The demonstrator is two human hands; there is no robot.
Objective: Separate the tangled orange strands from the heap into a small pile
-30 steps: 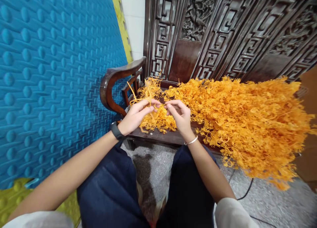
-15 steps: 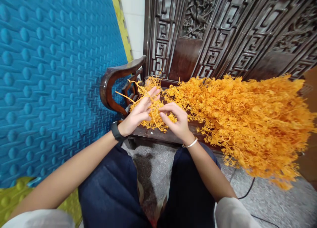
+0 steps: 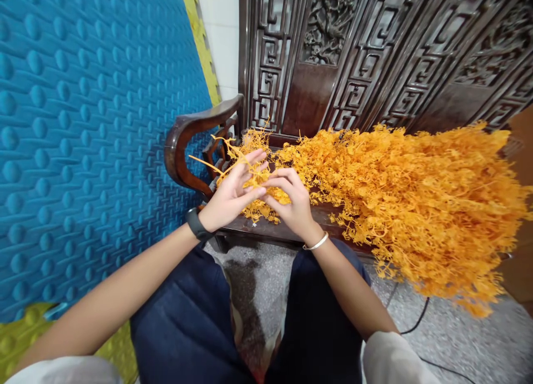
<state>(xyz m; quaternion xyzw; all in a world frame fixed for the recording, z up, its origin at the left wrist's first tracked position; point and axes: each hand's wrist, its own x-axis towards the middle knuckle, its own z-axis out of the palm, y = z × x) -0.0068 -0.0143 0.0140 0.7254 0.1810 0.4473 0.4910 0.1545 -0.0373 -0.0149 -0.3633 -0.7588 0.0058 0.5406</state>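
A big heap of orange, wiry plastic sprigs (image 3: 416,189) lies along the seat of a dark carved wooden bench (image 3: 250,231). My left hand (image 3: 233,192), with a black band on its wrist, holds a small bunch of orange sprigs (image 3: 250,150) whose stems stick out to the upper left. My right hand (image 3: 291,203), with a silver bangle, pinches the same bunch from the right, its fingertips touching those of the left hand. Both hands hover over the left end of the seat, beside the curved armrest (image 3: 187,134).
A blue studded foam mat (image 3: 83,123) stands as a wall on the left, with yellow mat (image 3: 25,328) at its foot. My knees in dark trousers (image 3: 187,317) frame a speckled grey floor. A black cable (image 3: 412,323) runs on the floor at right.
My left hand opened its fingers and lifted the small bunch up and leftward. My right hand closed in until the fingertips of both hands met on the bunch.
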